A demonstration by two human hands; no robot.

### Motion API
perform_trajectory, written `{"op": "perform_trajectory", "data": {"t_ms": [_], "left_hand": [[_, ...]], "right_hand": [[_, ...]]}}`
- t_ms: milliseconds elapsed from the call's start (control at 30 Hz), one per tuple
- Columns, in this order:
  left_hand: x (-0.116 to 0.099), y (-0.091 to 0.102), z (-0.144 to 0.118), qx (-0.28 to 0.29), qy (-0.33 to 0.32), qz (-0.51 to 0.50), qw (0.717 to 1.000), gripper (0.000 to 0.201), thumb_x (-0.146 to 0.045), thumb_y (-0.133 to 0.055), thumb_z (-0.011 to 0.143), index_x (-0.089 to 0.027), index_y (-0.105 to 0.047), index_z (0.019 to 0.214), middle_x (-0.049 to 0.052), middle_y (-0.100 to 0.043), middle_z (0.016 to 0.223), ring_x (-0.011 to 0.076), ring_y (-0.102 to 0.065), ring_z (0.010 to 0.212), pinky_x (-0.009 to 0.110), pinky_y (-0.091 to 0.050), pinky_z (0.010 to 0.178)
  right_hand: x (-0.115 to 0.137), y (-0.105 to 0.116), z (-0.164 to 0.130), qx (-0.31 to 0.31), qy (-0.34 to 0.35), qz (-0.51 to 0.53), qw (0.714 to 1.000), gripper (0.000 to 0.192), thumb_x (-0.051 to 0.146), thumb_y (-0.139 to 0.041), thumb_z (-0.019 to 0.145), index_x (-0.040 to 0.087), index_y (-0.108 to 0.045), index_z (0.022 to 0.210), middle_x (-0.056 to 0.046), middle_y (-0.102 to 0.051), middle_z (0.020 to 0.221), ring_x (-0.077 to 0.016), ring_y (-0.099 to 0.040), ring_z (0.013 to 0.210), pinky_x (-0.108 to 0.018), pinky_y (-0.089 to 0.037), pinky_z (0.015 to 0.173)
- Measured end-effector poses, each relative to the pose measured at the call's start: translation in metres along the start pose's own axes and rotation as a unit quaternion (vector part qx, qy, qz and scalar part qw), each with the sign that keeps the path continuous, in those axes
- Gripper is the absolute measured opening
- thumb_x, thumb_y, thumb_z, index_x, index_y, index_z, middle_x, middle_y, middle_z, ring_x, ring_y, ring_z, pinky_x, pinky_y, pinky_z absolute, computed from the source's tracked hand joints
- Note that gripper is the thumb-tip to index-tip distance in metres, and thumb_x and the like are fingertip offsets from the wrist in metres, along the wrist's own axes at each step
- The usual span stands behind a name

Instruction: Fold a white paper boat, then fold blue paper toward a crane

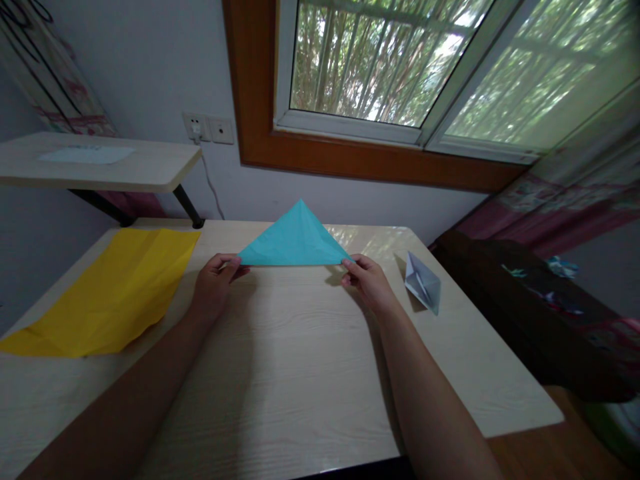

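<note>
A sheet of blue paper [297, 240], folded into a triangle, is held up above the table with its peak pointing away from me. My left hand [219, 280] pinches the left corner between thumb and fingers. At the opposite corner, my right hand [367, 280] has the same kind of pinch. The long folded edge runs straight between both hands, on the side nearer to me. Faint creases show on the paper's face.
Yellow paper [110, 293] lies at the left of the pale wooden table [300, 373]. A folded grey-white paper piece [423, 283] sits to the right. A raised shelf [165, 170] stands at the back left, near a wall socket [207, 128]. Behind the table is a window [380, 140].
</note>
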State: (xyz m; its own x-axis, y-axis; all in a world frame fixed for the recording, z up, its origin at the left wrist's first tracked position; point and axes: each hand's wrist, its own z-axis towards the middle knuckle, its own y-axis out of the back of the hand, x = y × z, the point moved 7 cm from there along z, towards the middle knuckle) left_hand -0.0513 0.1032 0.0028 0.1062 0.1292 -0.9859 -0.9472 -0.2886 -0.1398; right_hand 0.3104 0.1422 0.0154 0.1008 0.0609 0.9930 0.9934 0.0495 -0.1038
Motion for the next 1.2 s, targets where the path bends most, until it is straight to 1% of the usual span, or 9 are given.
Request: {"op": "perform_trajectory", "data": {"t_ms": [100,233,433,567,667,767,933,1100,1200], "left_hand": [[0.000,0.000,0.000,0.001,-0.002,0.004,1.000,0.033,-0.045,-0.077,0.078,-0.017,-0.066,0.091,0.004,-0.073,0.095,0.0184,-0.074,0.084,0.037,-0.060,0.089],[-0.001,-0.001,0.000,0.011,-0.010,-0.017,1.000,0.030,-0.041,-0.078,0.078,-0.018,-0.064,0.091,0.003,-0.072,0.101,0.0169,-0.073,0.086,0.038,-0.060,0.091],[-0.006,-0.007,-0.004,0.042,-0.029,-0.013,0.999,0.031,-0.037,-0.080,0.076,-0.018,-0.058,0.088,0.003,-0.070,0.108,0.0172,-0.072,0.089,0.039,-0.060,0.090],[-0.007,-0.011,-0.006,0.058,-0.037,-0.001,0.998,0.036,-0.038,-0.083,0.071,-0.018,-0.057,0.084,0.006,-0.070,0.109,0.0196,-0.072,0.090,0.042,-0.060,0.089],[-0.007,-0.013,-0.006,0.069,-0.042,0.011,0.997,0.036,-0.038,-0.083,0.071,-0.018,-0.057,0.084,0.006,-0.070,0.109,0.0199,-0.072,0.090,0.041,-0.060,0.089],[-0.009,-0.015,-0.007,0.083,-0.048,0.012,0.995,0.035,-0.036,-0.083,0.071,-0.019,-0.056,0.084,0.004,-0.069,0.108,0.0185,-0.071,0.089,0.038,-0.060,0.086],[-0.014,-0.022,-0.011,0.111,-0.040,0.015,0.993,0.041,-0.036,-0.086,0.067,-0.020,-0.052,0.084,0.003,-0.067,0.107,0.0177,-0.070,0.087,0.036,-0.058,0.083],[-0.012,-0.027,-0.014,0.137,-0.033,0.041,0.989,0.049,-0.037,-0.087,0.067,-0.022,-0.051,0.097,0.003,-0.063,0.108,0.0189,-0.070,0.088,0.035,-0.058,0.078],[-0.011,-0.028,-0.014,0.138,-0.043,0.055,0.988,0.060,-0.035,-0.088,0.066,-0.023,-0.049,0.110,0.003,-0.063,0.109,0.0195,-0.069,0.091,0.036,-0.058,0.081]], "right_hand": [[-0.001,0.000,0.000,-0.004,-0.003,0.001,1.000,0.035,0.046,-0.086,0.067,0.022,-0.066,0.083,0.002,-0.067,0.067,-0.0139,-0.065,0.057,-0.025,-0.053,0.055],[-0.003,-0.001,0.002,-0.006,0.000,0.011,1.000,0.036,0.042,-0.087,0.066,0.022,-0.063,0.083,-0.001,-0.072,0.078,-0.0155,-0.070,0.068,-0.029,-0.058,0.068],[-0.005,-0.001,0.003,0.003,0.011,0.029,1.000,0.037,0.041,-0.088,0.067,0.022,-0.061,0.084,-0.001,-0.073,0.083,-0.0161,-0.071,0.075,-0.033,-0.059,0.081],[-0.004,-0.002,0.002,0.008,0.008,0.036,0.999,0.040,0.046,-0.088,0.066,0.023,-0.061,0.083,-0.001,-0.073,0.084,-0.0180,-0.072,0.077,-0.034,-0.060,0.079],[-0.003,0.000,0.003,-0.015,0.008,0.034,0.999,0.042,0.049,-0.089,0.064,0.023,-0.060,0.078,-0.001,-0.072,0.079,-0.0184,-0.071,0.073,-0.035,-0.061,0.075],[-0.002,0.002,0.004,-0.035,0.015,0.032,0.999,0.042,0.046,-0.091,0.061,0.023,-0.058,0.076,0.001,-0.070,0.075,-0.0163,-0.068,0.067,-0.033,-0.060,0.072],[-0.002,0.002,0.004,-0.030,0.026,0.013,0.999,0.041,0.042,-0.089,0.061,0.024,-0.057,0.080,0.002,-0.069,0.077,-0.0173,-0.068,0.070,-0.034,-0.059,0.072],[0.000,0.002,0.004,-0.033,0.045,0.009,0.998,0.040,0.037,-0.088,0.063,0.024,-0.056,0.083,0.004,-0.065,0.076,-0.0149,-0.066,0.069,-0.029,-0.055,0.069],[-0.001,0.002,0.005,-0.033,0.054,0.002,0.998,0.039,0.035,-0.088,0.063,0.025,-0.056,0.085,0.004,-0.065,0.077,-0.0143,-0.065,0.069,-0.028,-0.054,0.067]]}}
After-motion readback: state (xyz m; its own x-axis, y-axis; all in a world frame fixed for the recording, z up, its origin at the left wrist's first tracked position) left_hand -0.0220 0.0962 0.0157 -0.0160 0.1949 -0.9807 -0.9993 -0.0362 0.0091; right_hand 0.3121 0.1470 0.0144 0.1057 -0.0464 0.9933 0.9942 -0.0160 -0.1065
